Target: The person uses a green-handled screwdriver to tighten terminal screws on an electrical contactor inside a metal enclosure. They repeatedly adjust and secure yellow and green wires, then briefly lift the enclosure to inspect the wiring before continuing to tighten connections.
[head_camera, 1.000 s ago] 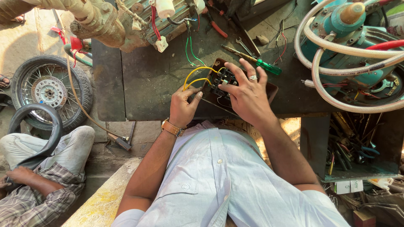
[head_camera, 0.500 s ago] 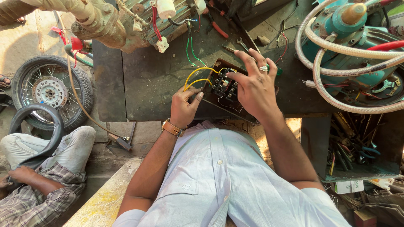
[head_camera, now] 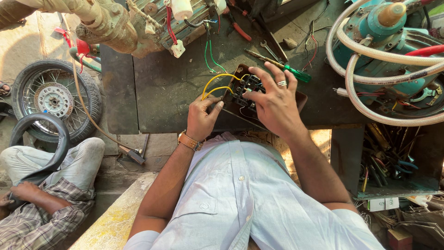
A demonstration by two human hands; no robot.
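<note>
A black terminal block (head_camera: 246, 86) with two yellow wires (head_camera: 213, 82) looping out of it lies in a dark brown casing (head_camera: 301, 99) on the dark workbench (head_camera: 171, 88). My right hand (head_camera: 274, 103), a ring on one finger, is spread over the block and grips it with thumb and fingertips. My left hand (head_camera: 202, 116), with a brown-strapped watch at the wrist, pinches the near ends of the yellow wires at the casing's left edge. The part of the block under my right palm is hidden.
A green-handled screwdriver (head_camera: 294, 72), a spanner (head_camera: 269, 49) and red pliers (head_camera: 240, 30) lie behind the block. A teal pump (head_camera: 384, 44) wrapped in hoses stands right. A spoked wheel (head_camera: 51, 99) and a seated person (head_camera: 41, 194) are on the left.
My right hand stretched its fingers out towards the screwdriver half a second ago and has drawn back onto the block. The left hand has stayed on the wires.
</note>
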